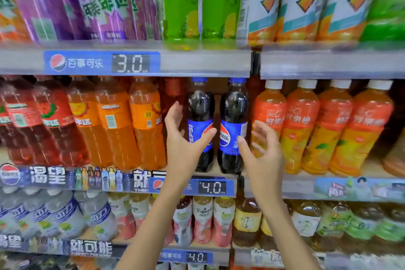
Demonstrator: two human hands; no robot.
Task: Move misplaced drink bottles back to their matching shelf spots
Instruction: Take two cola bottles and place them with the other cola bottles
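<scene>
Both hands are open: the left hand (186,136) brushes the left Pepsi bottle (200,124), the right hand (260,149) nears its twin (233,125). A careless nudge could topple either off the shelf's front edge (219,178).

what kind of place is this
Most likely a shop's drinks aisle, a supermarket or convenience store. Rows of bottled drinks fill tiered shelves, such as the cola bottles and orange juice bottles, and the shelf edges carry price tags reading 3.0 and 4.0.

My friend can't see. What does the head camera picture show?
Two open hands, left hand and right hand, reach around two Pepsi bottles on a shop shelf, with orange soda bottles left and orange juice bottles right.
</scene>
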